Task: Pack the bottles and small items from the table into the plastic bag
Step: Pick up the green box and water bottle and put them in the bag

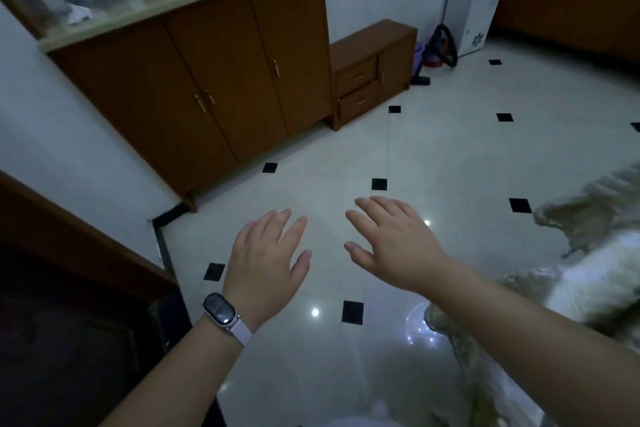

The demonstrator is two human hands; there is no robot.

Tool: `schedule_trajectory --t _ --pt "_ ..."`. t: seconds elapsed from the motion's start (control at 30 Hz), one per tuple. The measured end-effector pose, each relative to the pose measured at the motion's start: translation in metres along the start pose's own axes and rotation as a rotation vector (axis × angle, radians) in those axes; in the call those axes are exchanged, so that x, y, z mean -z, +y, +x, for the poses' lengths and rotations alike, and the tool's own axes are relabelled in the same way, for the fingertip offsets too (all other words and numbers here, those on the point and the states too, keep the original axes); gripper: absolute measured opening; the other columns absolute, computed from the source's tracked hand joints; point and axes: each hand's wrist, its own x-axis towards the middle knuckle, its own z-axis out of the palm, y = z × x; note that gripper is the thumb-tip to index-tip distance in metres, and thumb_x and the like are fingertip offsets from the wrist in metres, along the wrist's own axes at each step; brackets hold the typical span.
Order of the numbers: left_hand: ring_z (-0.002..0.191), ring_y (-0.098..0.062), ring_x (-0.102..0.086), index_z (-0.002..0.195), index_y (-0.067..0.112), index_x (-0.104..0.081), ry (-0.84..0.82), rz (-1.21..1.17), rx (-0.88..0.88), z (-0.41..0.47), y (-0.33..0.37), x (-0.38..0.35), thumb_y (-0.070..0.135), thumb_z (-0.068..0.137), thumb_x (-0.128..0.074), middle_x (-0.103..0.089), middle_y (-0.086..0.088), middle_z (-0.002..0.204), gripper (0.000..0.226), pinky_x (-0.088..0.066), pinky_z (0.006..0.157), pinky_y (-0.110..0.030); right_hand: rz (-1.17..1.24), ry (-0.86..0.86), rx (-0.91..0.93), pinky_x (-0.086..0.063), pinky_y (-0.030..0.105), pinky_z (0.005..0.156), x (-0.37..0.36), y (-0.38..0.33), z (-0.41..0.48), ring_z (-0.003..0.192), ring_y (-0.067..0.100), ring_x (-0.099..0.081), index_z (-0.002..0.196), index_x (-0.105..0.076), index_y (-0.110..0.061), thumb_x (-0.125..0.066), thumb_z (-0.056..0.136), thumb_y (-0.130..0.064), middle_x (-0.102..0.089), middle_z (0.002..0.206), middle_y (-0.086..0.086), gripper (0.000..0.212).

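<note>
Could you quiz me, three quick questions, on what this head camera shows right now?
1. True or false: the left hand has its grip closed on a bottle.
2. Which wrist wears the watch?
A. left
B. right
C. neither
3. Fill in: the pale floor is dotted with small ____ squares.

Key:
1. False. Both the left hand and the right hand are open and empty, fingers spread, held out over the floor. No bottle, bag or table can be made out.
2. A.
3. Black.
</note>
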Motion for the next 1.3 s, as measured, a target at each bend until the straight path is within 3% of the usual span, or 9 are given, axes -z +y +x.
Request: schedule_trajectory --t 0.37,0.67,1.03,1.3 --pt "0.120 -0.032 -0.055 0.130 0.016 -0.060 0.017 -0.167 -0.143 0.172 -0.074 -0.089 0.043 0.089 -0.048 -0.060 -0.011 0.130 0.050 -0.046 0.098 -0.048 -0.123 -0.036 -0.131 -0.049 0.044 0.093 -0.059 0.075 0.121 0.112 0.033 -0.059 0.116 -0.065 -0.012 -0.047 0.088 -0.050 -0.064 0.124 0.012 0.050" --pt "0.118 -0.032 -0.057 0.127 0.016 -0.062 0.068 -0.279 -0.405 0.361 -0.132 -0.134 0.041 0.088 -0.053 -0.061 -0.011 0.128 0.047 -0.046 0.096 -0.045 -0.259 0.014 -0.402 -0.045 0.042 0.097 -0.056 0.132 0.246 0.114 0.031 -0.059 0.118 -0.066 -0.014 -0.047 0.089 -0.050 -0.064 0.125 0.009 0.050" --pt "0.121 -0.032 -0.054 0.125 0.016 -0.062 0.025 -0.384 -0.680 0.513 -0.046 -0.191 0.039 0.086 -0.057 -0.061 -0.009 0.127 0.046 -0.045 0.097 -0.049 -0.320 0.039 -0.688 -0.045 0.042 0.094 -0.071 0.251 0.247 0.113 0.032 -0.060 0.116 -0.066 -0.014 -0.047 0.088 -0.051 -0.064 0.124 0.009 0.050" --pt "0.122 -0.031 -0.054 0.127 0.017 -0.061 -0.004 -0.278 -0.807 0.634 0.058 -0.207 0.042 0.088 -0.053 -0.061 -0.009 0.128 0.048 -0.046 0.097 -0.048 -0.258 0.091 -0.800 -0.046 0.041 0.095 -0.076 0.398 0.246 0.113 0.030 -0.059 0.116 -0.065 -0.016 -0.048 0.088 -0.051 -0.063 0.125 0.008 0.049"
